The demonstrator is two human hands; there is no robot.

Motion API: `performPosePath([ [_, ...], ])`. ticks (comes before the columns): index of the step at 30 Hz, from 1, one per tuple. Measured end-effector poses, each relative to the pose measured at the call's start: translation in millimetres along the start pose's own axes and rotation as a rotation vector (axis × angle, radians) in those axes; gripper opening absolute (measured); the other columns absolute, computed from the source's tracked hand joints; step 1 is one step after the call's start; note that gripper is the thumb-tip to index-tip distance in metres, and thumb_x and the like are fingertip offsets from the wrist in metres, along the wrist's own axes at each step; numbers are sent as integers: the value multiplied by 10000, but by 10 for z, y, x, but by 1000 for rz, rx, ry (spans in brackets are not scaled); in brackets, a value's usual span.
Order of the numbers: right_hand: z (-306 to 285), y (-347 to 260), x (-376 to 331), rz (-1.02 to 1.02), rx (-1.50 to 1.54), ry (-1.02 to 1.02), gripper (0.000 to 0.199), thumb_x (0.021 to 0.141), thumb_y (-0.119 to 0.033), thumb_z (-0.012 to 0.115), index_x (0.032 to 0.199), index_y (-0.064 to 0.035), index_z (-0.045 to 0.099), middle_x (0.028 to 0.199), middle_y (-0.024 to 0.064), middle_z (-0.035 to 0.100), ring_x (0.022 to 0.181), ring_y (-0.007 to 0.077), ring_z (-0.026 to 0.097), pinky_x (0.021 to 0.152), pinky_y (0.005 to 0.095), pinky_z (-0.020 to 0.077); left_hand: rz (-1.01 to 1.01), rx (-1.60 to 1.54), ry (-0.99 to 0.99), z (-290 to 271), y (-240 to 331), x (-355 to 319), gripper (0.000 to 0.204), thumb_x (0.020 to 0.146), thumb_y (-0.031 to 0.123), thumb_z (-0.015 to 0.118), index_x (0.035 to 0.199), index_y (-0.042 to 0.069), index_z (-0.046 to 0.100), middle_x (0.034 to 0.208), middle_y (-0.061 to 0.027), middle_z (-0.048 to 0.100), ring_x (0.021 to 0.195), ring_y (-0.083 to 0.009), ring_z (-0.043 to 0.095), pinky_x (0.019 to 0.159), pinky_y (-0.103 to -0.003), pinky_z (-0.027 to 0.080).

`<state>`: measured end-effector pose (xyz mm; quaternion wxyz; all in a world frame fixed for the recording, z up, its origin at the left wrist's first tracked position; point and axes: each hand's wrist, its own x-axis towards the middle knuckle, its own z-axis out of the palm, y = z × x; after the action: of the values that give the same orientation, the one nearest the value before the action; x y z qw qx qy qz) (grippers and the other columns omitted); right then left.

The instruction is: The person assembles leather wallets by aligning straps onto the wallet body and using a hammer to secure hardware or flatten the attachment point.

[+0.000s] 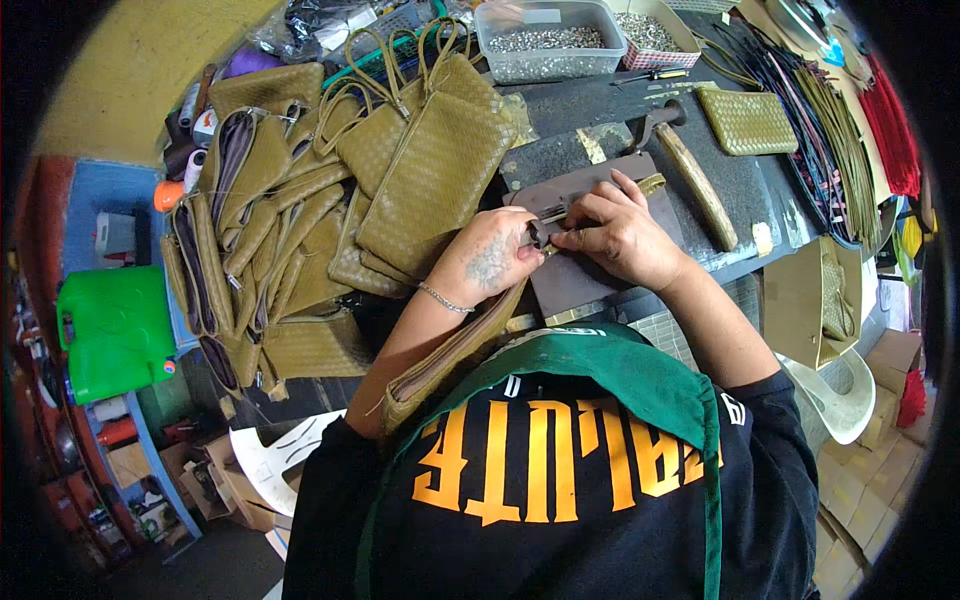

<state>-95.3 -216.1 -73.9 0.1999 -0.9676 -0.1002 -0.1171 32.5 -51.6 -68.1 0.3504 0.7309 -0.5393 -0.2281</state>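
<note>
A heap of olive woven pouches [300,230] lies left on the counter [740,190]; the left hand [490,262] and right hand [620,235], each grip pinching a small metal fitting [538,232], should keep it steady over the brown pad [580,275]

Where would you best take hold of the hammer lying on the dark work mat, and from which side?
Grip the hammer by its long wooden handle, around the lower half, coming from above on the person's right. The handle lies flat and bare on the work mat, slanting toward the right hand, while the metal head points away toward the clear plastic tub.
</note>
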Motion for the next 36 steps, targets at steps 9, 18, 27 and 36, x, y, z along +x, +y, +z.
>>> performPosePath([
  [9,28,13,-47,6,61,31,250,646,-107,624,867,-214,673,854,-27,533,914,184,497,972,489,273,-285,-1185,224,143,-100,-81,203,833,87,542,1002,9,463,953,-52,536,835,-130,516,774,-267,421],
  [18,30,52,-59,1,84,45,269,633,-80,645,867,-212,674,854,-34,537,903,181,503,972,466,278,24,-458,231,196,-21,-196,118,784,26,614,892,-13,589,874,-51,610,826,-108,572,712,-235,477],
  [27,40,55,-61,-6,101,60,247,647,-95,615,865,-196,672,841,-26,532,916,187,490,964,443,284,106,-228,295,174,76,-156,136,699,32,683,823,0,639,794,-76,641,719,-133,603,643,-243,484],
  [36,10,93,-67,-14,103,35,233,652,-83,601,854,-182,666,852,-21,531,922,184,492,952,433,304,94,-148,278,153,120,-117,147,688,55,689,809,-5,632,763,-86,637,679,-162,610,606,-259,481],
])
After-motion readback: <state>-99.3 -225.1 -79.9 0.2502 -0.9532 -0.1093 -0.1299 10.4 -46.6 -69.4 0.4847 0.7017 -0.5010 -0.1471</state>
